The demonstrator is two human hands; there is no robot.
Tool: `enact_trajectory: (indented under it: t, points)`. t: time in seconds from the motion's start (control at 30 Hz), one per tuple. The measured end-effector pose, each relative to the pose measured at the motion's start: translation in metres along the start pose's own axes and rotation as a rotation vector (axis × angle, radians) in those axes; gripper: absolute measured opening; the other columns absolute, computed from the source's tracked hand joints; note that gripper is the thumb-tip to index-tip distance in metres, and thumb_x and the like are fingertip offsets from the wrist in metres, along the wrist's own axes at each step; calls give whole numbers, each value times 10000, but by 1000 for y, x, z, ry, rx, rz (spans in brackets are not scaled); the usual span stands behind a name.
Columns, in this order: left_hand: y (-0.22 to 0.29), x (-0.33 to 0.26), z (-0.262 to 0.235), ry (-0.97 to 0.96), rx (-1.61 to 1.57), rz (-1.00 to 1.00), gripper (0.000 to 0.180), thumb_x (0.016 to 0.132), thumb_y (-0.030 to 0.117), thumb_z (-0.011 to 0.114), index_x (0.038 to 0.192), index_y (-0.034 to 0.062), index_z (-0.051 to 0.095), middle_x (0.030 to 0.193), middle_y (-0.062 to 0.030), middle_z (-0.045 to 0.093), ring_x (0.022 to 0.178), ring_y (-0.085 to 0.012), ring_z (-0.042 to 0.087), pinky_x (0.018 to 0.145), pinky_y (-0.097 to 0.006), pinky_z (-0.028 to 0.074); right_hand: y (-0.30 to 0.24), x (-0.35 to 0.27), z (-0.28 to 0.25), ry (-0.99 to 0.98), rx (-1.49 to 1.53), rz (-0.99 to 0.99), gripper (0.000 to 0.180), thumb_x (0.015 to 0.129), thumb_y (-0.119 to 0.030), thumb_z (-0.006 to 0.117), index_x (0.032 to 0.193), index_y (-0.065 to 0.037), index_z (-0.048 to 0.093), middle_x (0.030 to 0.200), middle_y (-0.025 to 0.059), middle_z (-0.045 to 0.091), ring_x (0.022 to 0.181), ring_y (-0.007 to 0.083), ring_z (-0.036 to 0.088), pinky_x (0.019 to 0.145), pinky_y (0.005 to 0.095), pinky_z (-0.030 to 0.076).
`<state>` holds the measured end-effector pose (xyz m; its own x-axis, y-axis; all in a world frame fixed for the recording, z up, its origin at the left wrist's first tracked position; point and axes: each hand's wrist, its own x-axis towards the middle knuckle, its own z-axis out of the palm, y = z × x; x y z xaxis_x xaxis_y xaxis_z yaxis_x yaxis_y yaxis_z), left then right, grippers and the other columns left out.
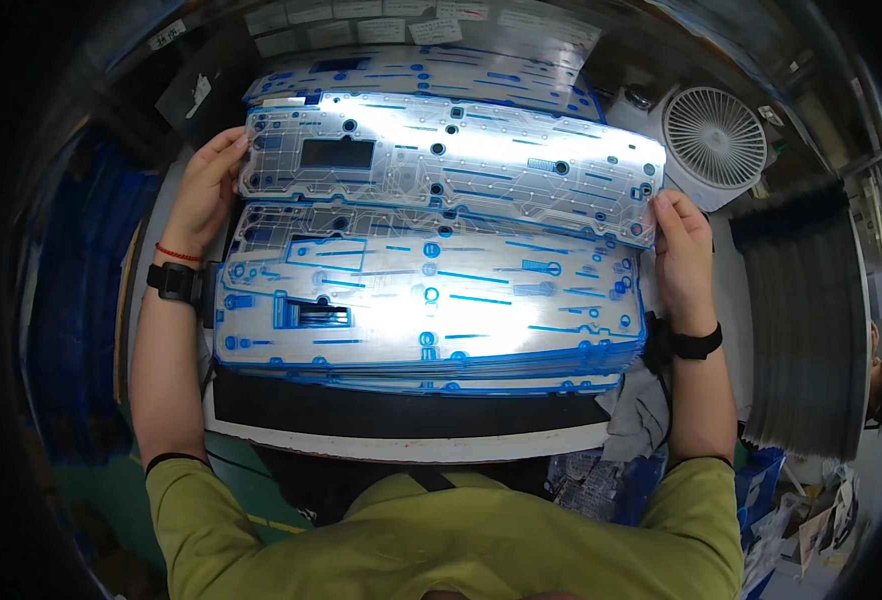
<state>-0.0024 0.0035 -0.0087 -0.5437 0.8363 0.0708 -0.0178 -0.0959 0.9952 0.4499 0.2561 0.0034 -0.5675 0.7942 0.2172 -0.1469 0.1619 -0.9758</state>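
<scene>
Black mat (271, 402) on table (391, 446) | white fan (714, 138), green floor (236, 490) | left grip (204, 190), right grip (684, 240) pinching clear sheet (491, 165)

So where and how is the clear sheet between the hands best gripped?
The clear sheet is best pinched, I'd judge, at its two short ends: left hand coming from the left, right hand from the right. It is long, thin and flat, so end grips should limit sagging.
</scene>
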Motion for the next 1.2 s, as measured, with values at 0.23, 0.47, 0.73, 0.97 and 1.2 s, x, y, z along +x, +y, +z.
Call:
enact_trajectory:
  t: [0.23, 0.47, 0.73, 0.97, 1.2]
  points:
    - [3, -2, 4, 3, -4, 0, 269, 988, 206, 506, 1182, 42, 594, 904, 46, 641, 720, -9, 526, 642, -160, 392, 0, 0, -2, -12, -50, -31, 161, 971, -172, 547, 962, -29, 620, 801, -21, 604, 701, 38, 512, 644, 178, 377]
    - [2, -1, 2, -14, 11, 2, 264, 985, 211, 513, 1176, 49, 595, 913, 46, 635, 749, -13, 524, 659, -166, 393, -1, 0, 1, 54, -49, 12, 183, 971, -191, 552, 966, -23, 626, 746, -27, 597, 616, 41, 499, 571, 178, 379]
    - [-9, 3, -17, 14, -63, 120, 215, 959, 143, 552, 1159, 86, 605, 1026, 26, 632, 928, -55, 550, 777, -189, 404, -9, -2, 5, 87, 36, 22, 181, 965, -170, 558, 1033, -9, 605, 826, 32, 650, 632, 57, 566, 588, 178, 431]
    - [-5, 2, -14, -62, -37, 61, 240, 966, 94, 524, 1180, 25, 607, 1095, -56, 644, 1013, -132, 602, 920, -279, 472, -14, -5, 11, 30, -98, -3, 428, 919, -51, 585, 1328, 16, 476, 949, 49, 660, 794, 59, 601, 669, 182, 462]
    - [3, 0, -1, -39, -63, 63, 292, 991, 123, 471, 1247, 13, 556, 1104, -62, 645, 1009, -124, 605, 868, -255, 482, -10, -3, 10, 3, -103, 34, 498, 913, -6, 556, 1386, 8, 402, 1053, 64, 636, 868, 66, 591, 711, 189, 466]
